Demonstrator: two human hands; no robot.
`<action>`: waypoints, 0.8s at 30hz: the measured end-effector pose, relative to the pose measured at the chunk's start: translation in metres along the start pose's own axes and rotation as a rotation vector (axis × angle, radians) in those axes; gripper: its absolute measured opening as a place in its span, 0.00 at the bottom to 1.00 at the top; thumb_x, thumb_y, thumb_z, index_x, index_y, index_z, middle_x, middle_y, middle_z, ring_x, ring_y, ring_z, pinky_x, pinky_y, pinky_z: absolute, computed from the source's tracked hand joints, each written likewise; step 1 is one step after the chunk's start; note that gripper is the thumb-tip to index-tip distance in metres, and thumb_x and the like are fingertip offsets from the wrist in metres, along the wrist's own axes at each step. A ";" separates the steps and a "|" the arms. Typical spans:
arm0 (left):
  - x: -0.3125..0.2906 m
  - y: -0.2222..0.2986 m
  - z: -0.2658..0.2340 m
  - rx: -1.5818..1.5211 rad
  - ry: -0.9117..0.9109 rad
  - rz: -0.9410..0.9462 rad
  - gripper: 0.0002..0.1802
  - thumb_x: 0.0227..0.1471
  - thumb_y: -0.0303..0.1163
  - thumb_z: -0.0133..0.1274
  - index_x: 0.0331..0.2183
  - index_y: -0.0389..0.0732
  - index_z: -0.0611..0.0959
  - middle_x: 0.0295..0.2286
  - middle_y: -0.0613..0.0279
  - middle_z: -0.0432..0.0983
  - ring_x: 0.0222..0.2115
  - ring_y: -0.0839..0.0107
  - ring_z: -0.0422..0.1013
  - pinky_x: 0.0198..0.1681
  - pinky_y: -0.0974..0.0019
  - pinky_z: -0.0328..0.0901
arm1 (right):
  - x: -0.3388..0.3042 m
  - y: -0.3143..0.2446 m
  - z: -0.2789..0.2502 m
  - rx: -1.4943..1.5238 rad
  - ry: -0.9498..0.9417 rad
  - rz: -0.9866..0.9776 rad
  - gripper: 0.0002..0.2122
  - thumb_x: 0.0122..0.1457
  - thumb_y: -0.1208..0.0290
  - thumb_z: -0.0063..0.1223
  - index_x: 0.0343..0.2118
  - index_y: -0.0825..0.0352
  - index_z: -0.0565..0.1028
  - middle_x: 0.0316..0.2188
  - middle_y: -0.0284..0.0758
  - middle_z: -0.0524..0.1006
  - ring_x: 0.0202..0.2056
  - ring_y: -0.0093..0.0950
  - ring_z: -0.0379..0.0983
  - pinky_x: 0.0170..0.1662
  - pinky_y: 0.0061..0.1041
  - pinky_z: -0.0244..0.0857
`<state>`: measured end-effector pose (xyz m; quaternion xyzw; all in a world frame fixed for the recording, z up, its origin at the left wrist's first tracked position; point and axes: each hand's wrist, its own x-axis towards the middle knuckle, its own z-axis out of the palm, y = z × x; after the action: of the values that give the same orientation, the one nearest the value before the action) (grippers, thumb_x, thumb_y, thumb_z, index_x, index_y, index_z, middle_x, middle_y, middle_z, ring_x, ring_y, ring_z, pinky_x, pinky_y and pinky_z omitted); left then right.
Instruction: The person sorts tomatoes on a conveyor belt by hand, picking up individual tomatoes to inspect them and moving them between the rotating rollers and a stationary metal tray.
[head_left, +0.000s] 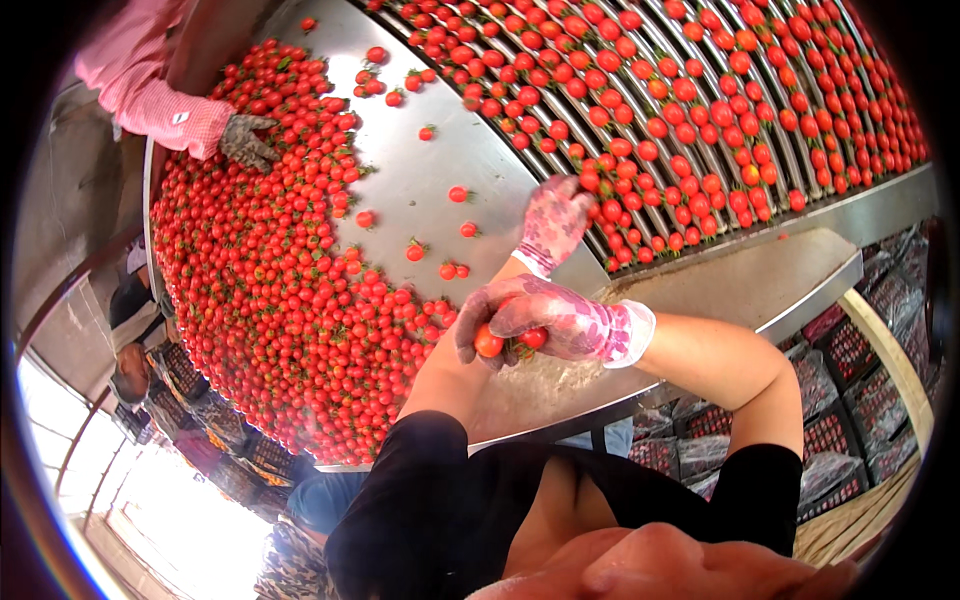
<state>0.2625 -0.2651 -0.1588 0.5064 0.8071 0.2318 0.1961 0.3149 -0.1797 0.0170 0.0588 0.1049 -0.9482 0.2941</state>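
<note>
My left hand (555,222), in a pink flowered glove, reaches to the near edge of the roller conveyor (704,150). Its fingers are bent in against a red tomato (590,182) at the rollers' edge. My right hand (555,318), in a matching glove with a darkened palm, crosses over my left forearm. It is closed round several cherry tomatoes (489,342), some with green stems. To the left, a large heap of cherry tomatoes (290,300) covers much of the metal table (400,150).
A co-worker's gloved hand (248,142) with a pink sleeve rests on the heap at upper left. A metal ledge (740,285) runs along the conveyor's near side. Plastic-covered crates (825,440) of tomatoes stand at lower right, and more crates (215,420) at lower left.
</note>
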 end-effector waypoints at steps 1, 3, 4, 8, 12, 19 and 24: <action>-0.001 0.000 -0.004 -0.050 0.015 0.055 0.12 0.43 0.26 0.56 0.35 0.43 0.82 0.41 0.52 0.75 0.41 0.51 0.72 0.44 0.52 0.68 | 0.001 -0.001 0.003 -0.003 -0.004 0.006 0.16 0.53 0.67 0.46 0.40 0.72 0.75 0.38 0.39 0.77 0.35 0.26 0.73 0.37 0.23 0.65; 0.002 -0.004 -0.007 -0.143 0.098 0.143 0.16 0.44 0.26 0.57 0.40 0.43 0.80 0.44 0.53 0.73 0.45 0.50 0.71 0.48 0.52 0.68 | 0.000 -0.002 0.003 0.010 -0.014 0.002 0.15 0.56 0.67 0.44 0.40 0.71 0.75 0.37 0.36 0.76 0.34 0.22 0.72 0.37 0.22 0.66; 0.010 -0.007 -0.013 -0.138 0.120 0.120 0.15 0.45 0.26 0.56 0.39 0.42 0.80 0.45 0.52 0.73 0.45 0.50 0.71 0.47 0.52 0.68 | -0.001 0.000 0.002 0.019 -0.011 0.006 0.15 0.56 0.66 0.44 0.40 0.71 0.75 0.37 0.37 0.76 0.34 0.23 0.73 0.37 0.22 0.67; 0.055 -0.032 -0.041 -0.045 0.357 0.034 0.21 0.47 0.31 0.57 0.46 0.42 0.78 0.50 0.52 0.69 0.51 0.49 0.65 0.51 0.49 0.65 | 0.000 -0.001 0.003 0.019 0.018 -0.001 0.16 0.50 0.66 0.45 0.37 0.72 0.76 0.36 0.40 0.78 0.35 0.26 0.74 0.36 0.22 0.65; 0.106 -0.072 -0.066 0.194 0.158 0.140 0.34 0.50 0.45 0.56 0.58 0.48 0.70 0.60 0.54 0.61 0.61 0.48 0.55 0.63 0.46 0.52 | 0.002 -0.001 0.003 0.013 0.013 -0.012 0.16 0.50 0.66 0.45 0.37 0.72 0.77 0.36 0.42 0.79 0.35 0.27 0.74 0.35 0.22 0.65; 0.123 -0.109 -0.070 0.450 0.145 -0.175 0.36 0.56 0.50 0.49 0.62 0.46 0.64 0.64 0.50 0.51 0.64 0.50 0.48 0.66 0.44 0.42 | 0.003 0.007 -0.002 0.024 0.037 -0.016 0.16 0.53 0.67 0.45 0.38 0.73 0.76 0.37 0.43 0.78 0.35 0.29 0.75 0.36 0.24 0.67; 0.061 -0.040 -0.037 0.141 0.071 -0.012 0.38 0.50 0.42 0.55 0.60 0.40 0.65 0.60 0.45 0.56 0.62 0.42 0.50 0.64 0.41 0.48 | 0.001 0.006 -0.003 0.087 0.021 -0.016 0.16 0.57 0.68 0.42 0.42 0.74 0.74 0.36 0.40 0.76 0.34 0.25 0.73 0.38 0.23 0.66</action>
<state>0.1877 -0.2315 -0.1563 0.5055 0.8309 0.1910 0.1327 0.3172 -0.1846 0.0132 0.0805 0.0673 -0.9535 0.2825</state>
